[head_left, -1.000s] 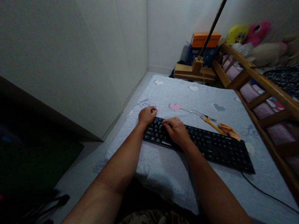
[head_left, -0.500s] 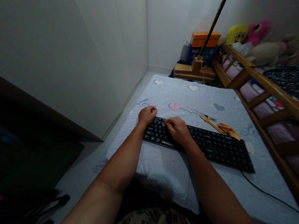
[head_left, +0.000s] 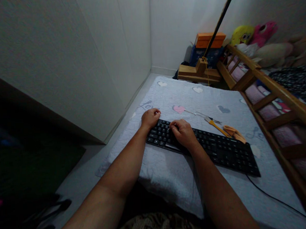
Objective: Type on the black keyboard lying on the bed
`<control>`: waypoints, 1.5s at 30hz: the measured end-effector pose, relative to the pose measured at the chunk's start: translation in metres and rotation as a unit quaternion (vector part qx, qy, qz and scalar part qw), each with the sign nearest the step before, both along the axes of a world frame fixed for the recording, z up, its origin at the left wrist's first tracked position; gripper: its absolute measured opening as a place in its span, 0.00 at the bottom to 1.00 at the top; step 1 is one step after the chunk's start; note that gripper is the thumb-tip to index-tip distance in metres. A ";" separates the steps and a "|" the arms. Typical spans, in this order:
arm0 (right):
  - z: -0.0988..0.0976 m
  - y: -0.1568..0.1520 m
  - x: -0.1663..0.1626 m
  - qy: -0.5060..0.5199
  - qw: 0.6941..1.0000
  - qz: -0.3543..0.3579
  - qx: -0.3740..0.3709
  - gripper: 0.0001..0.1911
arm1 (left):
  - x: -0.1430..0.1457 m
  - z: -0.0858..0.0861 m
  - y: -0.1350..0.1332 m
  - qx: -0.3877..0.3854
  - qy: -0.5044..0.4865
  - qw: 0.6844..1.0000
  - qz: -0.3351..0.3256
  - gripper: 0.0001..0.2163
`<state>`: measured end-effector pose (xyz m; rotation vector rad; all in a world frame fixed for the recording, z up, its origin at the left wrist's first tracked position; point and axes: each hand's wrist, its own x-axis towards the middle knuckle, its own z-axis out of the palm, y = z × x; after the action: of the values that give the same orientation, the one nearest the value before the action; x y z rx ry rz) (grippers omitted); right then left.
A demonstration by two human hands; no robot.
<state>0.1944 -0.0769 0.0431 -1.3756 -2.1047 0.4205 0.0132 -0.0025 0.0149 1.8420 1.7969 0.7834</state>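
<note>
A black keyboard [head_left: 220,152] lies slantwise on a pale quilted cloth [head_left: 166,181]. At its far left corner rests my left hand [head_left: 150,118], fingers curled in; whatever they may hold is hidden. Above the left-hand keys, my right hand [head_left: 183,132] is closed with thumb and fingertips pinched together near the keys. Anything in that pinch is too small to make out. Beyond the keyboard lie a flat brush with a yellow handle [head_left: 216,127], thin metal tools [head_left: 190,112] and a crumpled orange cloth [head_left: 234,134].
A black cable [head_left: 275,198] runs from the keyboard toward the lower right. The wooden bed rail [head_left: 271,89] borders the right side, and a pale cabinet [head_left: 107,62] stands at left. A wooden stand [head_left: 199,70] with a dark pole and an orange box [head_left: 210,40] are behind.
My right hand has shifted very slightly to the right over the keys. My left hand and the keyboard look unmoved.
</note>
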 end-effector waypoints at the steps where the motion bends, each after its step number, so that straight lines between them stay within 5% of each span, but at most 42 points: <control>1: 0.000 0.000 0.000 0.000 1.000 0.000 0.001 0.09 | 0.000 0.000 0.000 0.001 0.001 1.000 -0.001 0.13; 45: -0.005 0.001 -0.001 0.013 1.000 -0.022 0.015 0.09 | 0.001 0.002 -0.001 -0.007 0.001 1.000 0.003 0.12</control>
<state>0.1933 -0.0762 0.0385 -1.3892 -2.0468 0.3845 0.0139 -0.0031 0.0171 1.8307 1.8057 0.7689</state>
